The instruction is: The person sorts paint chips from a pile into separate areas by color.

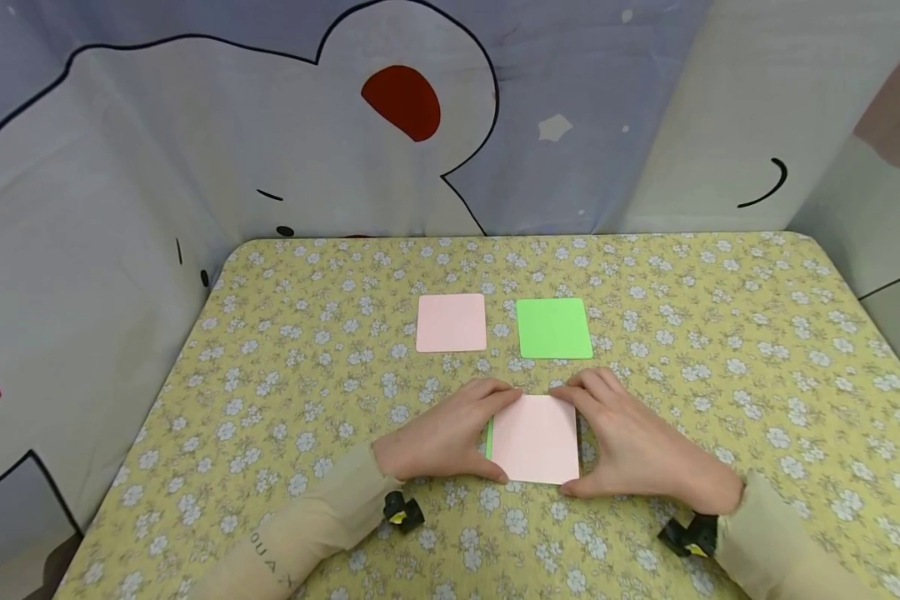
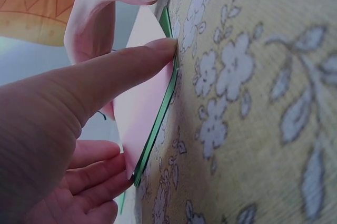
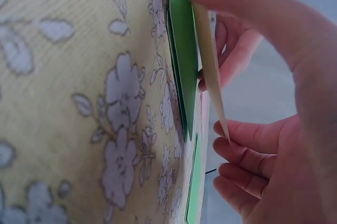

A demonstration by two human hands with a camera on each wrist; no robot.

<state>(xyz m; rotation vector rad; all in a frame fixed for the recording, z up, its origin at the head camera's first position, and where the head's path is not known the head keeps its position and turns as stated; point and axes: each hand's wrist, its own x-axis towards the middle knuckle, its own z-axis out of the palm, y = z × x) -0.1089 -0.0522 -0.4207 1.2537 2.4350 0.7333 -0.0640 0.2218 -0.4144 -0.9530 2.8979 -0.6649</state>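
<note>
Between my hands is a pink square card (image 1: 536, 437), lying over green square cards (image 3: 183, 50) whose edges show beneath it. My left hand (image 1: 450, 433) grips the left side, thumb at the near corner and fingers at the far one. On the right side, my right hand (image 1: 630, 442) holds the pink card between thumb and fingertips. In the right wrist view, the pale underside of the pink card (image 3: 209, 60) stands tilted away from the green cards. From the left wrist, the green edges (image 2: 167, 97) lie close under the pink card, near the cloth.
Beyond my hands, another pink card (image 1: 451, 322) lies flat on the left and a bright green card (image 1: 554, 328) on the right, with a gap between them. A yellow flowered cloth (image 1: 285, 400) covers the table. A printed curtain (image 1: 570, 50) hangs behind it.
</note>
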